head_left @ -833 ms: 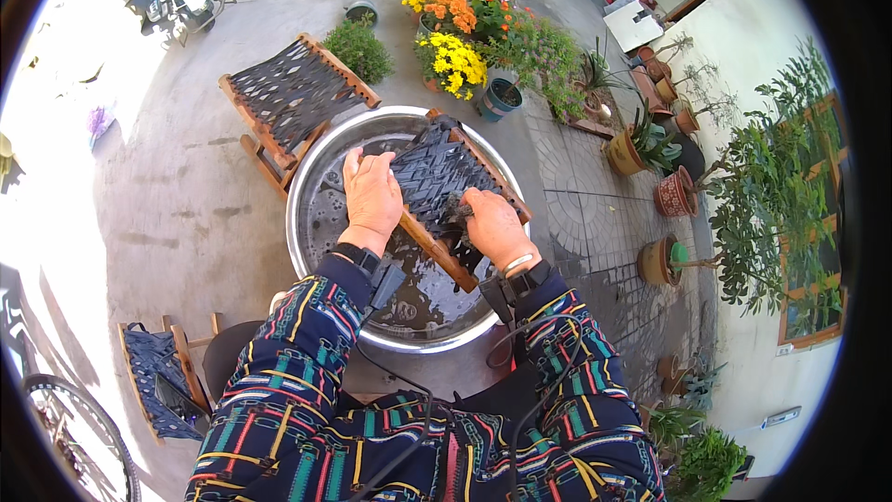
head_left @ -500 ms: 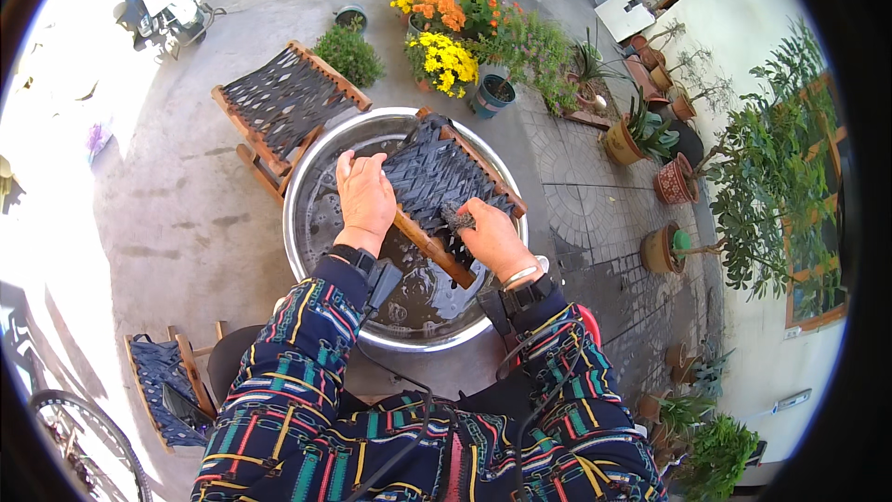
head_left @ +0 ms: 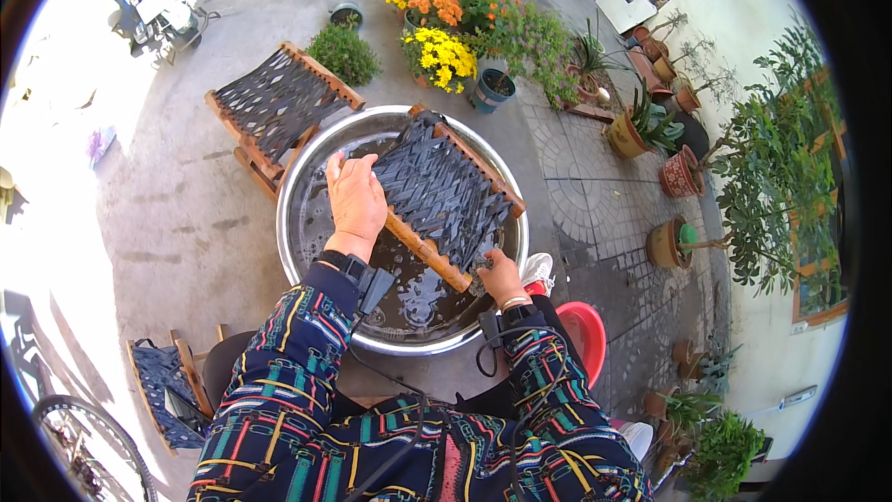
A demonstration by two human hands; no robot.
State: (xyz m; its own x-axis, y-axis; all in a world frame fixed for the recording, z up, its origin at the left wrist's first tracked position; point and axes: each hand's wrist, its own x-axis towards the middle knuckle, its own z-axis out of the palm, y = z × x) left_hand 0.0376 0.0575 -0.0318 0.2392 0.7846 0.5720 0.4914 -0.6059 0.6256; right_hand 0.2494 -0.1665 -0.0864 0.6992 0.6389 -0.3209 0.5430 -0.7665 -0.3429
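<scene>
A folding stool [head_left: 446, 191] with wooden rails and a seat woven from dark straps lies tilted in a wide metal basin [head_left: 289, 251] of murky, sudsy water. My left hand [head_left: 356, 200] grips the stool's left side, its thumb side hidden against the frame. At the seat's near right corner, my right hand [head_left: 503, 277] is closed on a grey scouring pad [head_left: 484, 261], mostly covered by the fingers. The pad is against the woven straps near the end of the front rail [head_left: 432, 253].
A second woven stool [head_left: 279, 102] stands beyond the basin's left rim. Another stool [head_left: 167, 390] sits at lower left near a bicycle wheel [head_left: 98, 446]. A red tub [head_left: 583, 339] is right of the basin. Potted flowers [head_left: 439, 56] stand behind, and potted plants [head_left: 669, 242] line the right wall.
My right hand has moved right and toward me with the scouring pad, from the front rail's middle to the near right corner. My left hand stays on the stool. The red tub shows more.
</scene>
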